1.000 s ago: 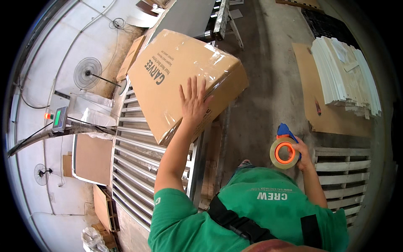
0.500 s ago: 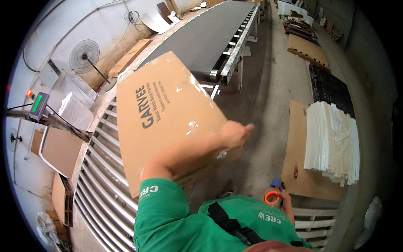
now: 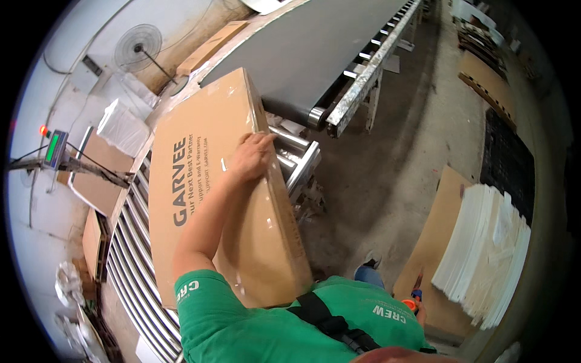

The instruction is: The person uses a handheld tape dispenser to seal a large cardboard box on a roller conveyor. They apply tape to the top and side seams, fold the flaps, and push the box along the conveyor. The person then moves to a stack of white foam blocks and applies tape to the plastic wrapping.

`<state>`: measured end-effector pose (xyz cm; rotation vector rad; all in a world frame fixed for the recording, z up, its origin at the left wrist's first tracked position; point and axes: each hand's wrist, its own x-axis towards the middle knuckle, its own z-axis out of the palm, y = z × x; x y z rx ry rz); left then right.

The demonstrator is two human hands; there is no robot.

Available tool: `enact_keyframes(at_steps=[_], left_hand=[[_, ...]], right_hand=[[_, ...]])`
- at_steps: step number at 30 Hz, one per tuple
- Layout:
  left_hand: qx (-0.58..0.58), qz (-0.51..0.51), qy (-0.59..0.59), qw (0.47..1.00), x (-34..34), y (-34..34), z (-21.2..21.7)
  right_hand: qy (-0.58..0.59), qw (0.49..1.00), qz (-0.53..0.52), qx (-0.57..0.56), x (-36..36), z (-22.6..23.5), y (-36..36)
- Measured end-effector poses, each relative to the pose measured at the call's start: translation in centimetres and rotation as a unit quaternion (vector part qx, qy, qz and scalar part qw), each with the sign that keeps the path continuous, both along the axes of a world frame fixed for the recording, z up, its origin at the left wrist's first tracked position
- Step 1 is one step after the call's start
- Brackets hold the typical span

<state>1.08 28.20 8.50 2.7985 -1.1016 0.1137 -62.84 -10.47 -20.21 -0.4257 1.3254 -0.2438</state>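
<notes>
A large brown cardboard box [image 3: 209, 121] with dark print and clear tape lies slantwise over the metal rollers. Its near end reaches my green shirt. My left hand [image 3: 251, 158] rests on its upper face, with the fingers hooked over the right-hand edge. Low at my right side, my right hand [image 3: 422, 314] is wrapped round a tape dispenser [image 3: 416, 295] with orange and blue parts. My shirt hides much of that hand.
Beyond the box runs a dark conveyor belt [image 3: 290, 54]. Along the left lies the roller track [image 3: 130, 254], beside a scale display [image 3: 55, 149] and a standing fan [image 3: 138, 48]. White strips [image 3: 484, 260] are stacked on cardboard at the right.
The box has swung round and sits squarer over the rollers, its side face now showing. My left hand has moved from its near right corner to the long right edge. My right hand still holds the dispenser.
</notes>
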Motion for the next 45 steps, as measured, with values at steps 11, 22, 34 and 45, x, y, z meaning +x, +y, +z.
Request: enact_keyframes(at_steps=[11,22,34,45], left_hand=[[0.120,0.323,-0.013,0.939,12.2,-2.8,-2.2],[0.155,0.431,-0.099,0.883,29.5,-12.2,-1.0],[-0.354,0.179,-0.005,0.918,53.5,-47.1,-8.6],[-0.451,0.192,0.431,0.758,56.7,-84.5,-7.0]], right_hand=[[-0.061,0.959,0.211,-0.178,30.0,1.1,-28.0],[0.045,0.965,0.181,-0.183,44.4,0.0,-36.9],[0.231,0.945,0.118,-0.200,50.5,-8.7,-56.4],[0.230,0.896,0.300,-0.231,82.4,-3.9,-80.0]])
